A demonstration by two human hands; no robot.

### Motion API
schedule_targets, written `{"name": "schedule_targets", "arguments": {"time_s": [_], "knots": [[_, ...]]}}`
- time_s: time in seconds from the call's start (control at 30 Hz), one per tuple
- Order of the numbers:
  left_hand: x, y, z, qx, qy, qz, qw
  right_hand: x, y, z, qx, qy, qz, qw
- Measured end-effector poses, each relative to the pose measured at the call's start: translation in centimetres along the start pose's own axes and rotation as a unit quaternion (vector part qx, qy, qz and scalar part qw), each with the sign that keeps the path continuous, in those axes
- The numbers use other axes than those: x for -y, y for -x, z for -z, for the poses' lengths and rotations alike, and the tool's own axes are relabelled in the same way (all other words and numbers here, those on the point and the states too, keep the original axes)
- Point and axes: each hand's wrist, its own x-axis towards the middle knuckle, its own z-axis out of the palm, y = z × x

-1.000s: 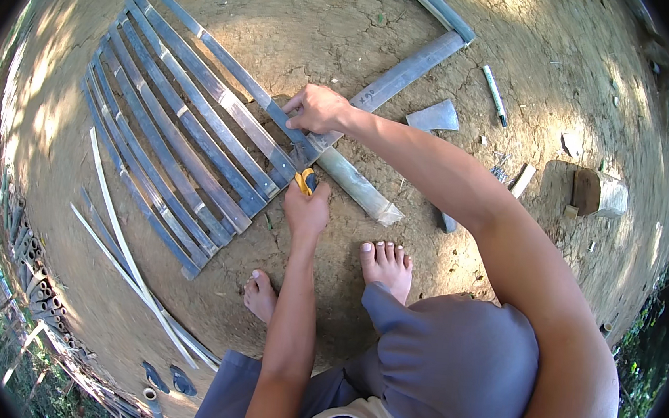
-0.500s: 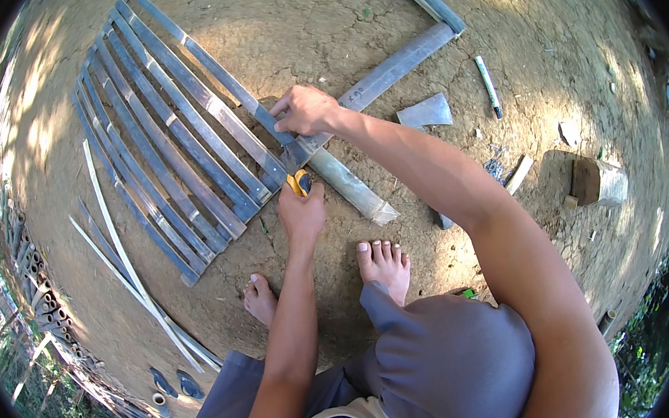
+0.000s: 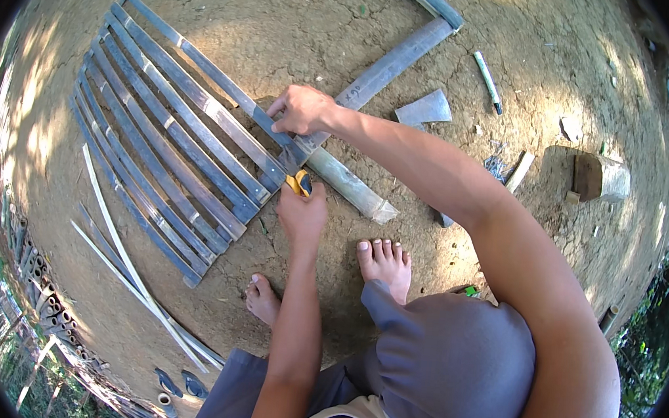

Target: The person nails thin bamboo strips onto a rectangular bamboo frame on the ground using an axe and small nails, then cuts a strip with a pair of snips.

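Observation:
My left hand (image 3: 302, 212) is closed round a yellow and black tape measure (image 3: 299, 182), held beside the near end of a bamboo slat. My right hand (image 3: 305, 111) reaches across with bent fingers and grips the end of the outermost bamboo slat (image 3: 226, 84); its fingertips are partly hidden. Both hands are at the corner where that slat meets the bamboo crosspiece (image 3: 399, 63). The slats form a rack-like panel (image 3: 171, 123) lying on the ground to the left. A thick bamboo pole (image 3: 352, 185) lies under the corner, pointing toward my feet.
Right of the crosspiece lie a metal blade (image 3: 425, 109), a white marker (image 3: 487, 81), a small pile of nails (image 3: 499, 168) and a wood block (image 3: 601, 179). Pale bamboo strips (image 3: 119, 258) and a pair of sandals (image 3: 180, 383) are at lower left. My bare feet (image 3: 385, 269) stand close by.

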Motion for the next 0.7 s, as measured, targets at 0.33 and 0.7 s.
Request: {"name": "schedule_targets", "arguments": {"time_s": [0.33, 0.7], "knots": [[-0.2, 0.9, -0.6, -0.025, -0.040, -0.010, 0.999, -0.5, -0.1, 0.1, -0.007, 0.006, 0.018, 1.000], [-1.0, 1.2, -0.3, -0.004, -0.076, 0.046, 0.996, -3.6, 13.5, 5.2, -0.317, 0.131, 0.004, 0.939]]}}
